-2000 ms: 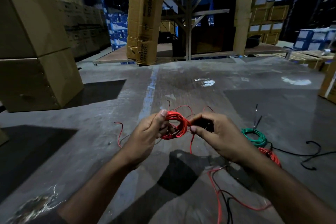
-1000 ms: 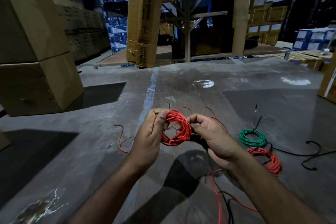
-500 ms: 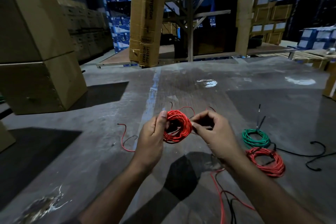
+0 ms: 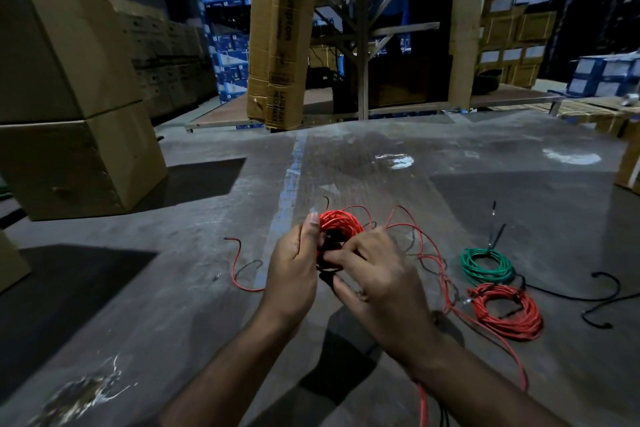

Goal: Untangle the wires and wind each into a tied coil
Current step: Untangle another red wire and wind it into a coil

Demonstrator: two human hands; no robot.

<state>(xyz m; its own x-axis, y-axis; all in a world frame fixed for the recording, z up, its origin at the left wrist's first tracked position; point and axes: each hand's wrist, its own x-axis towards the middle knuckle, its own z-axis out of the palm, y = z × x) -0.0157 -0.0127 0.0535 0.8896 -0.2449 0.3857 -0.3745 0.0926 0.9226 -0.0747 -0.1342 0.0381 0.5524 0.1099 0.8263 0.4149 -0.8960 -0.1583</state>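
A red wire coil is held above the concrete floor, pinched at its left side by my left hand. My right hand covers the coil's lower right, fingers closed on the coil and a loose red strand that loops off to the right. A red wire end trails on the floor to the left. On the floor at right lie a green coil and another red coil. A black wire curls beyond them.
Stacked cardboard boxes stand at left. A tall carton leans on a metal rack ahead. Low pallets and more boxes sit at right. A worn blue line runs along the floor.
My right hand has moved in over the coil's lower right and now hides part of it. A loose red strand has swung out to the right. The left hand keeps its hold.
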